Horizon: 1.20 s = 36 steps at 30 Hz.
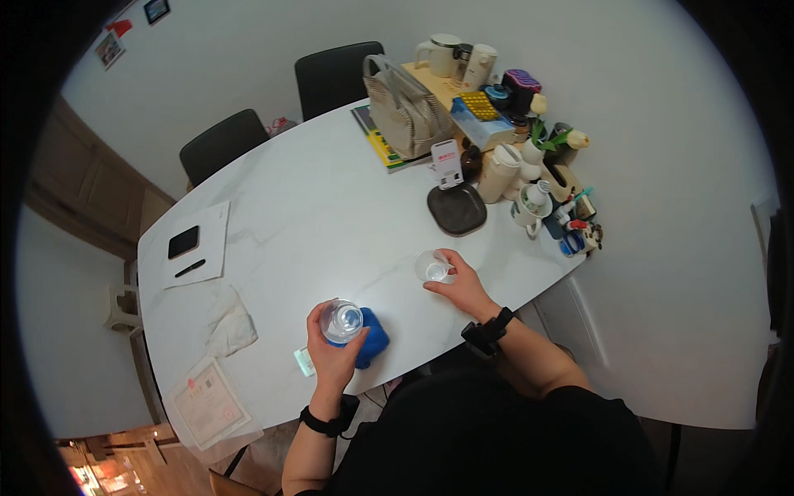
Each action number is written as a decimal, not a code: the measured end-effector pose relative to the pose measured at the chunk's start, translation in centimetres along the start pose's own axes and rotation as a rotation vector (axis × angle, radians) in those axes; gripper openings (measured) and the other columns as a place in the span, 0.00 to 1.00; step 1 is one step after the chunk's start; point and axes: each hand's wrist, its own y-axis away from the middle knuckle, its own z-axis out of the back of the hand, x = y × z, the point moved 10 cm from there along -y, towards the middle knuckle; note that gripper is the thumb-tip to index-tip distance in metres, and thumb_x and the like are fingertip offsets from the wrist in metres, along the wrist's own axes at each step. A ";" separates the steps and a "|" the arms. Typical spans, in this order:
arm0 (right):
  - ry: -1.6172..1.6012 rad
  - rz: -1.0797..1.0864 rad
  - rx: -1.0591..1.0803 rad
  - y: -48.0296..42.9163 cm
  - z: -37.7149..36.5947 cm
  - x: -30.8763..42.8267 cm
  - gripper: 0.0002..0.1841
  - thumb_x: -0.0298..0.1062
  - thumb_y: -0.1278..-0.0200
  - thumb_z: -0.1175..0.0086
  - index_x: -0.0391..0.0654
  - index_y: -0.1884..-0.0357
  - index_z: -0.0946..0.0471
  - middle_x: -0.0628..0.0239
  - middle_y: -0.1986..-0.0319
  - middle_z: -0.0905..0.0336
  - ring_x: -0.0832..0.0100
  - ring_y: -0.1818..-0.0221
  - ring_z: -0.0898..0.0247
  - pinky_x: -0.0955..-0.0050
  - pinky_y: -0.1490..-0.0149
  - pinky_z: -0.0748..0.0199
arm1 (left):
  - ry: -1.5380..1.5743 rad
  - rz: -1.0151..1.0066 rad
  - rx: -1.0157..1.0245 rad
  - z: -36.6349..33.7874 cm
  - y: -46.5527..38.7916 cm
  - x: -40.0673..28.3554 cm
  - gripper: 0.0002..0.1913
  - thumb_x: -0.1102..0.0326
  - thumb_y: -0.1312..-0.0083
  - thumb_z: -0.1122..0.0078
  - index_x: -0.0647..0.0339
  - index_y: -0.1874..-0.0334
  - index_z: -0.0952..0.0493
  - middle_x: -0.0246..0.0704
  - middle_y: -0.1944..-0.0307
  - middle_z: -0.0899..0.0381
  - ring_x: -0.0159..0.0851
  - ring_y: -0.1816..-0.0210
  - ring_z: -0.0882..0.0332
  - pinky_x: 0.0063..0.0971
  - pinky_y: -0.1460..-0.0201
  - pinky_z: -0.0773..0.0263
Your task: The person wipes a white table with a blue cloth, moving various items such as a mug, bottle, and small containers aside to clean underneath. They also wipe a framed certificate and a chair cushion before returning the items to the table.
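Note:
My left hand [333, 356] holds a clear plastic cup [342, 322] above the near part of the white marble-patterned table [298, 229]. Partly beneath that cup and hand lies a blue cloth-like item [374, 339]. A small pale card or packet [304, 361] sticks out at the left of my left hand. Farther right, my right hand [457, 282] has thumb and fingers around a second clear cup [432, 266]. Whether this cup touches the table, and whether either holds liquid, I cannot tell.
A dark square tray [457, 209] lies beyond my right hand. Behind it stand a phone holder [447, 162], a cream jug [498, 173], a mug [530, 209] and a fabric bag [406, 115]. At left lie a phone [184, 242], a pen [190, 268], a white cloth [231, 323] and a sleeved document [211, 403].

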 end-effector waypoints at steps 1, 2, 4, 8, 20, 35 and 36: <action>0.005 0.003 -0.002 0.1 0.9 -0.7 0.39 0.40 0.55 0.29 0.44 0.39 0.34 0.59 0.46 0.28 0.63 0.45 0.32 0.69 0.42 0.32 | -0.017 0.014 0.017 -0.7 -0.2 0.0 0.35 0.71 0.54 0.26 0.62 0.43 0.34 0.37 0.48 0.28 0.36 0.46 0.28 0.30 0.41 0.32; 0.017 0.007 -0.003 0.2 1.6 -1.3 0.39 0.40 0.55 0.29 0.43 0.39 0.34 0.59 0.46 0.28 0.63 0.44 0.32 0.69 0.42 0.32 | -0.022 0.018 0.051 -1.9 -0.3 -0.1 0.35 0.71 0.54 0.25 0.62 0.43 0.34 0.36 0.47 0.28 0.36 0.45 0.28 0.30 0.41 0.33; 0.050 0.032 0.042 0.7 1.6 -1.8 0.39 0.39 0.56 0.29 0.43 0.39 0.34 0.61 0.46 0.28 0.64 0.46 0.31 0.69 0.43 0.32 | -0.007 0.005 0.104 -4.5 -0.7 -0.5 0.35 0.71 0.53 0.25 0.62 0.43 0.34 0.36 0.47 0.27 0.36 0.45 0.28 0.30 0.41 0.32; 0.046 0.139 0.195 1.5 0.0 -0.7 0.39 0.37 0.57 0.28 0.43 0.39 0.32 0.63 0.45 0.28 0.68 0.47 0.31 0.70 0.44 0.32 | 0.048 0.026 0.220 -9.5 -1.3 -1.7 0.35 0.72 0.53 0.26 0.61 0.42 0.35 0.37 0.45 0.27 0.37 0.44 0.28 0.30 0.39 0.33; -0.174 0.258 0.212 1.8 1.2 1.3 0.37 0.35 0.60 0.27 0.43 0.43 0.29 0.65 0.50 0.25 0.69 0.51 0.28 0.72 0.49 0.29 | 0.025 0.093 0.422 -16.8 -1.4 -1.6 0.38 0.72 0.52 0.26 0.62 0.39 0.37 0.38 0.43 0.29 0.38 0.41 0.30 0.31 0.37 0.35; -0.146 0.286 0.195 3.3 2.2 3.0 0.36 0.36 0.56 0.29 0.43 0.42 0.31 0.62 0.47 0.26 0.67 0.47 0.28 0.69 0.43 0.30 | 0.323 0.159 0.540 -18.7 0.6 -1.2 0.43 0.70 0.47 0.29 0.61 0.32 0.47 0.38 0.40 0.36 0.37 0.39 0.34 0.32 0.36 0.36; -0.128 0.288 0.191 3.4 2.2 3.1 0.36 0.36 0.56 0.29 0.43 0.42 0.31 0.62 0.47 0.26 0.67 0.47 0.28 0.69 0.43 0.30 | 0.344 0.163 0.539 -18.7 0.7 -1.1 0.43 0.70 0.46 0.30 0.60 0.31 0.48 0.38 0.40 0.36 0.37 0.38 0.34 0.32 0.36 0.36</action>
